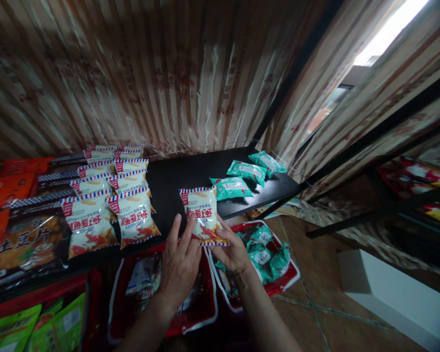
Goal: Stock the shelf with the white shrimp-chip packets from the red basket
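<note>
A white snack bag [202, 213] with red lettering and striped red-and-blue edges stands at the front of the black shelf [168, 176]. My right hand [234, 250] grips its lower right side, thumb along the edge and fingers partly hidden beneath. On the bag's left, my left hand [180, 261] has its fingers stretched and slightly spread, touching the bag's lower left part. Two rows of matching white bags [137, 215] stand to the left, with a gap between them and the held bag. Several teal packets [246, 171] lie on the shelf's right end.
Below my hands are a red basket [113, 298] with snack bags and another red basket [295, 276] holding teal packets. Dark chip bags [33, 239], orange packages [12, 188] and green packs [58, 327] sit left. Black shelf posts [297, 68], a curtain [190, 73] and a white box [392, 293] surround the area.
</note>
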The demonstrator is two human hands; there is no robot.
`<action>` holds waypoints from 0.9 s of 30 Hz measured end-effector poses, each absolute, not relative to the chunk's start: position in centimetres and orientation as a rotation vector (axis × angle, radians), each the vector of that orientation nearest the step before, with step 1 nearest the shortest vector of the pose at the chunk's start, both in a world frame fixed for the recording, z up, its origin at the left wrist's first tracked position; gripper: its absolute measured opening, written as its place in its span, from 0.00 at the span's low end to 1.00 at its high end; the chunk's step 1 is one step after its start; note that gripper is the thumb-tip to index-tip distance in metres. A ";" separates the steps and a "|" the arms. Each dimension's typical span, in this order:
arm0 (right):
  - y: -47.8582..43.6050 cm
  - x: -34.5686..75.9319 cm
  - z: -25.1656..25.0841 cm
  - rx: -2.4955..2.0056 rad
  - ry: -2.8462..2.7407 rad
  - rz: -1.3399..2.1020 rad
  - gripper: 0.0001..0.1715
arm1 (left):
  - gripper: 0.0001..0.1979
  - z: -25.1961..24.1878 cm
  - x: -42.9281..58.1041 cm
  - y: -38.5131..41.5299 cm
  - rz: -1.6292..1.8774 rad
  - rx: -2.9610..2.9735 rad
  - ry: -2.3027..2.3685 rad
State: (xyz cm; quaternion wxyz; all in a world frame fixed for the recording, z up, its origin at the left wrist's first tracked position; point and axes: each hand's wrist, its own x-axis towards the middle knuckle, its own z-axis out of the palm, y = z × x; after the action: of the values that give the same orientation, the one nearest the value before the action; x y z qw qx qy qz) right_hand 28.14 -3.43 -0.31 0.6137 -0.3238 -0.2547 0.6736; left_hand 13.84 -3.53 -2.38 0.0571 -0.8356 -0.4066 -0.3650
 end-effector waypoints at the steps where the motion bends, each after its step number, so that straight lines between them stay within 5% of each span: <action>1: -3.3 28.1 -0.3 -0.737 -0.581 1.544 0.27 | 0.04 -2.5 13.8 -3.5 -1.111 -2.538 -1.240; 11: -2.8 28.2 -0.8 -0.724 -0.542 1.478 0.31 | 0.10 -2.7 14.1 -3.5 -1.317 -2.671 -1.228; 27: -2.9 27.6 -0.9 -0.821 -0.520 1.487 0.30 | 0.05 -2.5 14.4 -3.2 -1.833 -2.459 -1.692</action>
State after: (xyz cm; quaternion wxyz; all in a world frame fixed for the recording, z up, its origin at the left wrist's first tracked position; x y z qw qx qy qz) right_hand 27.63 -2.93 -0.90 0.6308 -0.3585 -0.2272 0.6496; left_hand 14.42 -3.22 -2.49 -0.1794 -0.6907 -0.4752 -0.5148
